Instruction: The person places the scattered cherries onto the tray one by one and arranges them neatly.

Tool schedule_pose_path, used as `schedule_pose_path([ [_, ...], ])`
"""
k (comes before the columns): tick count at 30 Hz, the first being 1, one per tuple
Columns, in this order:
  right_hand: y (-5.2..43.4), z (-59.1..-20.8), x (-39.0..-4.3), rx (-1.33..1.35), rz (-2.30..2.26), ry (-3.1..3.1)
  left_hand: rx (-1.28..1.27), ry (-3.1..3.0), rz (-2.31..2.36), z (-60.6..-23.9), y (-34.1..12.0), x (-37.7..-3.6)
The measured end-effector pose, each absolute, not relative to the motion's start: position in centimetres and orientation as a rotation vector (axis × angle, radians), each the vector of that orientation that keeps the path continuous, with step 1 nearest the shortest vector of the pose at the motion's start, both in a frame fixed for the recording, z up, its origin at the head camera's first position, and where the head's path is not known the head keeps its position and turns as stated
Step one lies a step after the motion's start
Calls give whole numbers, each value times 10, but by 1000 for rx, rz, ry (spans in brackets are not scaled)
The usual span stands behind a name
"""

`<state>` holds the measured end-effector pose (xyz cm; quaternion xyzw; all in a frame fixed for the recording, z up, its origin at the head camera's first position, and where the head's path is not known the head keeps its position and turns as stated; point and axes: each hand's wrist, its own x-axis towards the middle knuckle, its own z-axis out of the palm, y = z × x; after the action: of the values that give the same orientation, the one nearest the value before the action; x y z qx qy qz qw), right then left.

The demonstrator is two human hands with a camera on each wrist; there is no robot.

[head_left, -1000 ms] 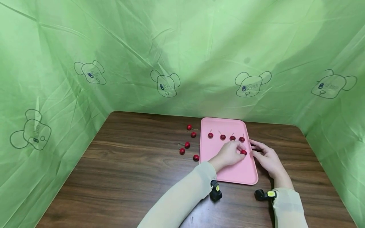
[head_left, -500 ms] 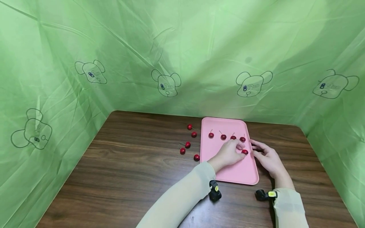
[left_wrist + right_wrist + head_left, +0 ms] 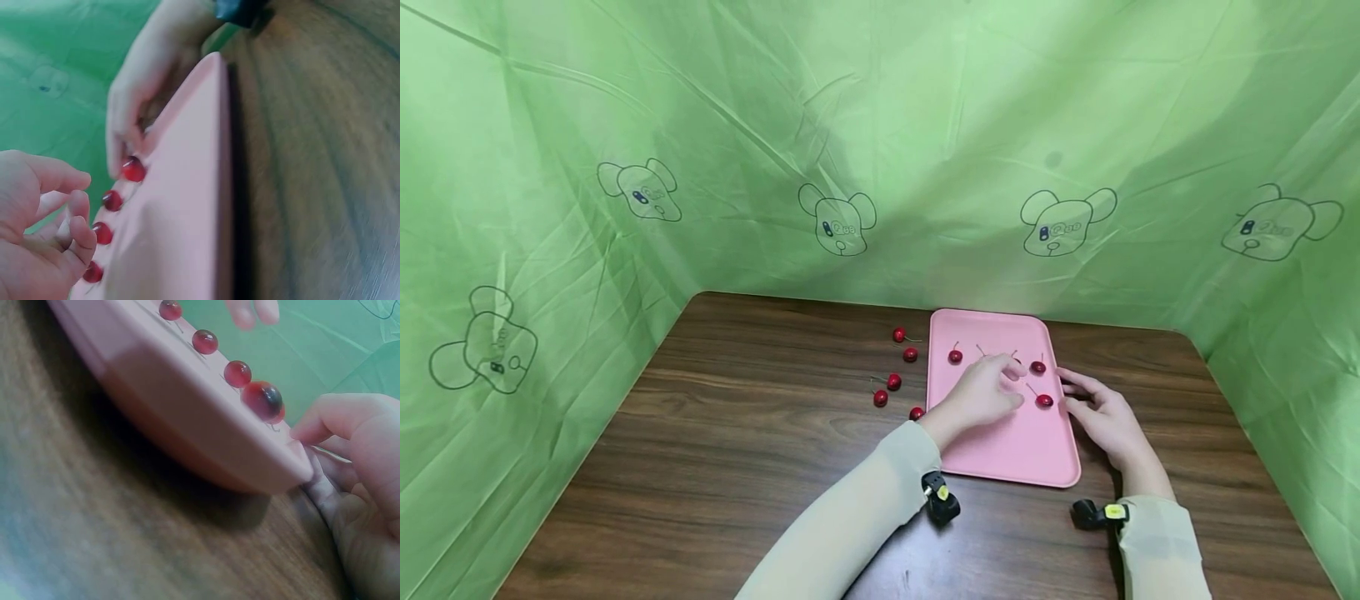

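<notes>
From the head view, the left hand (image 3: 981, 392) hovers over the pink tray (image 3: 1000, 450) on the worktop (image 3: 737, 467), its grip loosely spread and holding nothing. A cherry (image 3: 1043, 401) lies on the tray just beside the fingertips. The right hand (image 3: 1101, 417) rests against the tray's right edge, fingers relaxed. Five loose cherries (image 3: 895, 381) sit on the worktop left of the tray.

The left wrist view shows the left hand's fingers (image 3: 75, 219) gently curled (empty), with cherries (image 3: 112, 200) lined up on the tray (image 3: 187, 206).

In the right wrist view, the right hand's fingertips (image 3: 306, 432) touch the tray's rim (image 3: 206, 444) near a cherry (image 3: 261, 400).
</notes>
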<state>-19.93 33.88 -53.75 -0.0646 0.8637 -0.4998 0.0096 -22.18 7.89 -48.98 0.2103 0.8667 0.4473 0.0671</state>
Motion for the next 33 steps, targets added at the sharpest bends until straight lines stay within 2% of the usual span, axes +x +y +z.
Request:
schedule_pose_path([
  [17,337,-537,-200,-167,-1532,2717,520,2528,1635,-459,-22,-230],
  [25,337,-539,-202,-152,-1530,2719,421,2450,1871,-465,-86,-233],
  [33,337,-539,-201,-143,-1538,2713,342,2535,1748,-481,-125,-225],
])
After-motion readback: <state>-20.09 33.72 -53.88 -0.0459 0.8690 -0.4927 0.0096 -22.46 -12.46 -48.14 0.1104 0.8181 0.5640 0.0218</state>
